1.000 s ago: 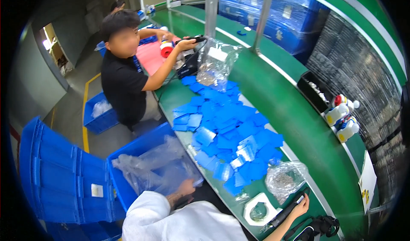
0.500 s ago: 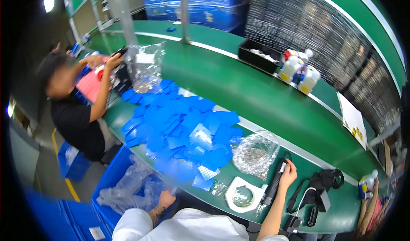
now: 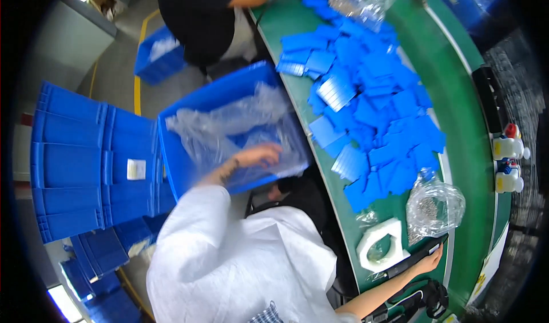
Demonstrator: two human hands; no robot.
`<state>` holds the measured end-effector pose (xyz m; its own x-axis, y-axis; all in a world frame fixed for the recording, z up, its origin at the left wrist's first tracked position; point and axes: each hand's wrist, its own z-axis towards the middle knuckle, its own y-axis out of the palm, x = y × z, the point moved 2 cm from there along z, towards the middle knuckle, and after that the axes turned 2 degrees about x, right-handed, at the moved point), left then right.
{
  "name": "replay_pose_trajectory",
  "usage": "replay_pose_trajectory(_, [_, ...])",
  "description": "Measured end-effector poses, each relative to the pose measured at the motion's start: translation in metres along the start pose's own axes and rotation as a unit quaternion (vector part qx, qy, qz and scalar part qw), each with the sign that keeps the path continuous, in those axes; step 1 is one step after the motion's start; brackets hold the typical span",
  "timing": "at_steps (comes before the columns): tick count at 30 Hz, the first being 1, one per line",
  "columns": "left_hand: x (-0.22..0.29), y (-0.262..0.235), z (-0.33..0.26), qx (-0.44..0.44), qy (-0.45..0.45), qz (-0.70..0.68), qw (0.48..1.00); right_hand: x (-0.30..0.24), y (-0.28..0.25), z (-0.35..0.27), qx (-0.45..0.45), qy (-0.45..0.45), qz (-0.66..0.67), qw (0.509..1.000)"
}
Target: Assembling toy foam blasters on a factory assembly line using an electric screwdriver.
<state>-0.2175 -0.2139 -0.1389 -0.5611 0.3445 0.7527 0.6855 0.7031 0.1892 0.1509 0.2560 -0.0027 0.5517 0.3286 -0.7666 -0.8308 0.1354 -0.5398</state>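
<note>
My left hand (image 3: 262, 153) reaches over a blue plastic bin (image 3: 214, 93) beside the bench, slightly blurred, its fingers apart and nothing visible in them. Below it, crumpled clear plastic bags (image 3: 240, 117) lie in the bin. On the bench, my right hand (image 3: 430, 260) is closed around one end of a black electric screwdriver (image 3: 405, 262), which lies next to a white ring-shaped holder (image 3: 377, 244). A clear bag of small metal parts (image 3: 428, 208) sits beside that hand. Many flat blue pieces (image 3: 372, 105) are heaped farther along the bench.
Stacked blue crates (image 3: 74, 163) stand at the left. A co-worker in a black shirt (image 3: 197, 14) is at the far end of the green bench (image 3: 337, 220). White bottles (image 3: 508, 148) and a black tray (image 3: 489, 100) line the shelf; black straps (image 3: 436, 297) lie at the near end.
The view has swung left and down toward the bin. My left hand has moved from the bench edge out over the bin and its fingers have spread. My right hand stays on the screwdriver.
</note>
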Motion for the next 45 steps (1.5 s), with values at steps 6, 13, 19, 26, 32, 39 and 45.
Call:
replay_pose_trajectory(6, [-0.043,-0.106,0.003,0.465,0.183,0.333,0.8,0.03,-0.004,0.016,-0.044,-0.092,-0.171,0.98])
replay_pose_trajectory(13, [-0.127,-0.115,0.05,0.279,0.016,0.309,0.909,0.035,-0.016,0.019,-0.041,-0.2,-0.349,0.915])
replay_pose_trajectory(19, [-0.112,-0.075,-0.001,0.37,0.152,0.475,0.783,0.05,-0.019,0.036,-0.035,-0.191,-0.4,0.896])
replay_pose_trajectory(26, [-0.17,-0.069,-0.017,-0.004,-0.137,0.418,0.898,0.068,-0.019,0.039,-0.023,-0.281,-0.394,0.875])
replay_pose_trajectory(32, [-0.201,-0.107,0.011,0.056,-0.11,0.26,0.958,0.057,-0.025,0.022,-0.002,-0.038,-0.208,0.977])
replay_pose_trajectory(39, [-0.17,-0.121,0.061,0.17,-0.016,0.42,0.891,0.029,-0.01,0.021,-0.019,-0.009,-0.127,0.992])
replay_pose_trajectory(45, [-0.179,-0.129,0.097,0.072,-0.033,0.566,0.82,0.058,-0.019,0.033,-0.01,-0.004,-0.154,0.988])
